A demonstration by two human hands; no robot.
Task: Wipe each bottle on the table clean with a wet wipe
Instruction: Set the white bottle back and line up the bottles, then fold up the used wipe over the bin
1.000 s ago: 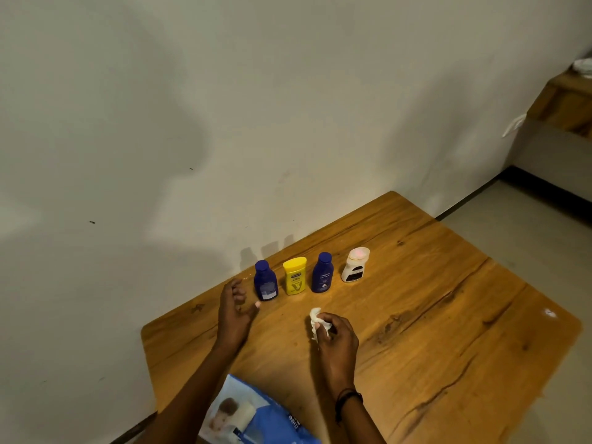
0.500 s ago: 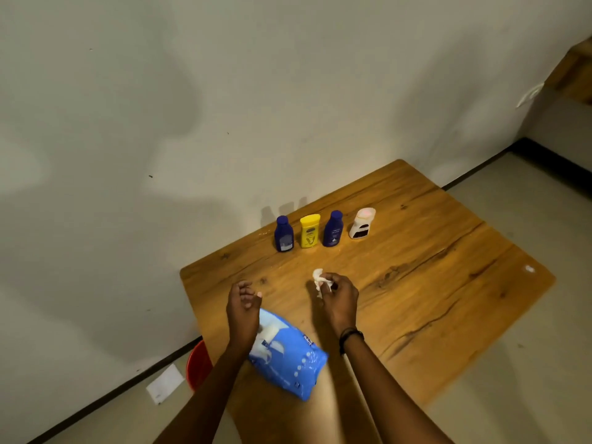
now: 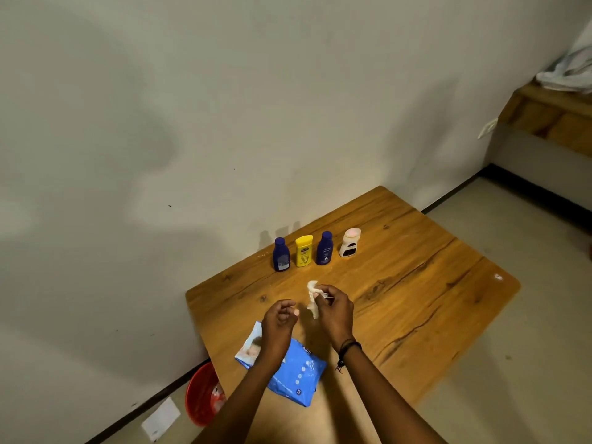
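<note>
Several small bottles stand in a row near the wall on the wooden table [image 3: 416,283]: a dark blue bottle [image 3: 281,255], a yellow bottle [image 3: 303,251], a second dark blue bottle [image 3: 324,248] and a white bottle [image 3: 349,242]. My right hand [image 3: 333,310] pinches a crumpled white wet wipe [image 3: 312,298] above the table, in front of the row. My left hand [image 3: 279,322] hovers just left of the wipe with its fingers curled and nothing in them. A blue pack of wet wipes [image 3: 298,373] lies under my left forearm.
A red bucket [image 3: 201,395] stands on the floor by the table's left corner, with a white paper scrap [image 3: 161,418] beside it. The wall runs right behind the bottles. A wooden shelf [image 3: 551,116] with cloth on it sits at the far right.
My left hand has come away from the leftmost blue bottle and moved in close to the wipe. The right hand keeps its hold on the wipe. The camera has shifted.
</note>
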